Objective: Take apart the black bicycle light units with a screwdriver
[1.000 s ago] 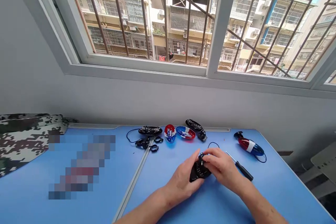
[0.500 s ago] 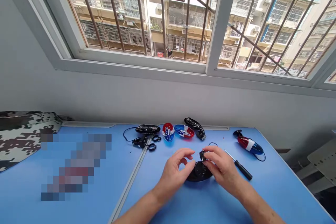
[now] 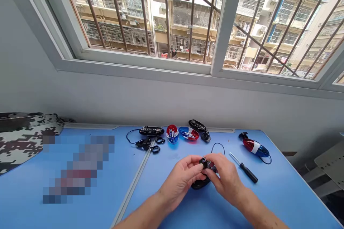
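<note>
My left hand (image 3: 185,175) and my right hand (image 3: 223,171) meet at the right middle of the blue table. Between their fingertips is a small black plastic part (image 3: 203,162), pinched from both sides. Beneath it lies a black oval housing (image 3: 200,184), largely covered by the fingers; I cannot tell whether the two touch. A thin black cord loop (image 3: 220,144) sticks out behind my right hand. Just right of that hand lies a screwdriver (image 3: 248,172) with a black handle.
Along the back lie black oval housings (image 3: 151,131), black clamp parts (image 3: 155,149), and red-and-blue shells (image 3: 172,134), (image 3: 188,133). A red, white and blue oval device (image 3: 256,148) with a cord is at the right. A camouflage cloth (image 3: 24,139) covers the left corner, near a blurred patch.
My left hand has moved right and closed onto the small black part in my right fingers. The black housing now sits tilted and more hidden, and more of the cord loop shows.
</note>
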Demonstrator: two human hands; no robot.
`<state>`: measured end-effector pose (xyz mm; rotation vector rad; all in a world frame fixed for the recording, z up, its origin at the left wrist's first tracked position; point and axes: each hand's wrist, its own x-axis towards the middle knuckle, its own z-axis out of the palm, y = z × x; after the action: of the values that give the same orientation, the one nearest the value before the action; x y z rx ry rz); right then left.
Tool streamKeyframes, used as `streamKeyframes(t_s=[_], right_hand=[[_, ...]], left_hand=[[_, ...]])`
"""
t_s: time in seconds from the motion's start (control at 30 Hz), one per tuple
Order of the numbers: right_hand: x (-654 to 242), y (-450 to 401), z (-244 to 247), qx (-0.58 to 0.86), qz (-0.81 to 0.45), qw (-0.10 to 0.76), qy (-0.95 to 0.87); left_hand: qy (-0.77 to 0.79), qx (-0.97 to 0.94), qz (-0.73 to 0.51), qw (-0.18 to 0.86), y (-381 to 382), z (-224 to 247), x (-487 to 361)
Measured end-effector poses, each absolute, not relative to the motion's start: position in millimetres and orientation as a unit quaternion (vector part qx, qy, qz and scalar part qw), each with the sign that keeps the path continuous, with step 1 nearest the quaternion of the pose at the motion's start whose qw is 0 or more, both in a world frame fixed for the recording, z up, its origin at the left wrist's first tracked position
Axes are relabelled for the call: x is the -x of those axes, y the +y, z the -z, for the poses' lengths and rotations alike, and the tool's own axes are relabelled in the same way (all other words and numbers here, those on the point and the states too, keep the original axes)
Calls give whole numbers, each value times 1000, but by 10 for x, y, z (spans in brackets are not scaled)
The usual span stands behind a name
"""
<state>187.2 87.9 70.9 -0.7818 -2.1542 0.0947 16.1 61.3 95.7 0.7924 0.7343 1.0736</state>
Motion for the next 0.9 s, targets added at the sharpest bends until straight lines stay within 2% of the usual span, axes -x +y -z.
streamKeyframes(t_s=[0.17,0.6,0.9], right_hand=[[-1873,904,-652,285,-7,432,-855],[-1861,883,-726,301,-87,435,-844],[-1883,896,-710,284,-79,438,-849]], left_hand=[[307,-343,-489,741,612,-945,-157],[321,-381,-456,737,599,-1048,-111],[336,-396,-443,731,655,-989,-74]])
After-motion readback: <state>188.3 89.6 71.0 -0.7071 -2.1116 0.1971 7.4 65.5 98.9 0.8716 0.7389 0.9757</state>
